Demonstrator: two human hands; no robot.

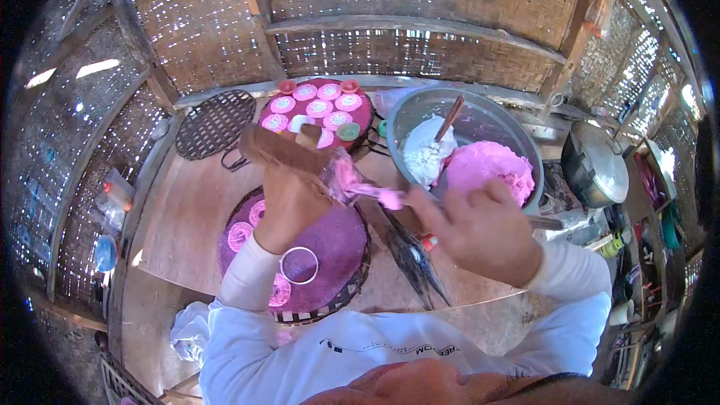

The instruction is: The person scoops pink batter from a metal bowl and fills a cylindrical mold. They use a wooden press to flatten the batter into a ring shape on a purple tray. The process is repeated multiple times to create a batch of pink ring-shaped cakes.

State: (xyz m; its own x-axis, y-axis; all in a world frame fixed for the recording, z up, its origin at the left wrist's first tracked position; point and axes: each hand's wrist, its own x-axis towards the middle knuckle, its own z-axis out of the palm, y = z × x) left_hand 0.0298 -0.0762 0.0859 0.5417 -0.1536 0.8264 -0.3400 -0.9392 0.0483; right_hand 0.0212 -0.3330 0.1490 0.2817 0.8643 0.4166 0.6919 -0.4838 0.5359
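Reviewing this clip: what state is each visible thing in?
Brown wooden tool: gripped in left hand, pink dough at one end
Metal-handled utensil: gripped in right hand
Gray round basin: partly filled, pink lump beside white lump
Brown wooden stick: tilted, stuck in white lump
Purple round mat: partly covered by pink discs
White ring: flat on purple mat
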